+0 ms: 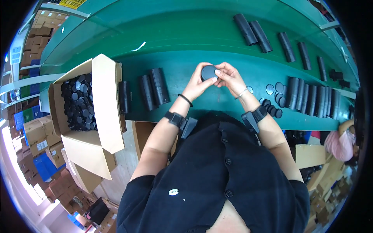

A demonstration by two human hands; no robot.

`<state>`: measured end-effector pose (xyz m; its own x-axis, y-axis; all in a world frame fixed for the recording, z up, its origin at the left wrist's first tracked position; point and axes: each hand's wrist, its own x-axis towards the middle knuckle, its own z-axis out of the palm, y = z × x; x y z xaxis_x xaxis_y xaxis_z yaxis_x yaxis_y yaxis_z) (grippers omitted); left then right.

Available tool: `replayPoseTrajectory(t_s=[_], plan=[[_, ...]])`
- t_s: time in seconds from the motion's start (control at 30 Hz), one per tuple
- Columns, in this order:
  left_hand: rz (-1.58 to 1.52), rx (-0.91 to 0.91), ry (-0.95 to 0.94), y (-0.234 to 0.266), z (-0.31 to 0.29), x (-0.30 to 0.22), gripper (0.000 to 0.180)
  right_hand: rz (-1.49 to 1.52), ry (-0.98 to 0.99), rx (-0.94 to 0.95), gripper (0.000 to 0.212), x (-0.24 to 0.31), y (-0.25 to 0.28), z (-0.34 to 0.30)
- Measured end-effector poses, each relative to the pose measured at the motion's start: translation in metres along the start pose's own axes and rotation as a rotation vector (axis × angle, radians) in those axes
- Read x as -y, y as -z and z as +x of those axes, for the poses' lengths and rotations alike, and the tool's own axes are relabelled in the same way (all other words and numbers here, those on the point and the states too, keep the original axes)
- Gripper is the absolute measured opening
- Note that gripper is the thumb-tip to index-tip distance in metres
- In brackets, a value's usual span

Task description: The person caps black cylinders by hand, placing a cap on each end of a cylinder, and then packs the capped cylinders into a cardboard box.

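Note:
Over the green worktop, my left hand grips a round black cap whose flat face points up toward me. The fingers of my right hand pinch its right edge, the thumb lying across the rim. Whether anything sits beneath the cap is hidden. Just right of my right wrist lie several loose discs, and closer to me a cluster of black caps. Farther right stands a row of black ribbed tubes. Left of my left hand lie two more black tubes and a single tube.
An open cardboard box full of black caps stands at the left. Beyond the worktop runs a green belt carrying several tubes and a white strip. A person in a pink sleeve is at the right edge.

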<state>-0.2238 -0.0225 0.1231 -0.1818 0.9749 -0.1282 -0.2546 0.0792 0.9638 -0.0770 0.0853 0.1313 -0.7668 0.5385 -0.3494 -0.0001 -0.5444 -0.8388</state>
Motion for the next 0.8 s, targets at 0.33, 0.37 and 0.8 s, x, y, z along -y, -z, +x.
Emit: replayPoseTrajectory(t_s=[0.33, 0.37, 0.8], plan=[[-0.409, -0.120, -0.029, 0.023, -0.005, -0.042, 0.041, -0.465, 0.229, 0.046, 0.054, 0.016, 0.013, -0.031], [-0.567, -0.070, 0.005, 0.015, -0.006, -0.043, 0.044, -0.594, 0.288, 0.097, 0.065, 0.015, 0.010, -0.031], [-0.725, 0.035, -0.601, 0.015, -0.044, -0.170, 0.059, -0.165, 0.202, 0.011, 0.076, 0.013, 0.032, -0.044]])
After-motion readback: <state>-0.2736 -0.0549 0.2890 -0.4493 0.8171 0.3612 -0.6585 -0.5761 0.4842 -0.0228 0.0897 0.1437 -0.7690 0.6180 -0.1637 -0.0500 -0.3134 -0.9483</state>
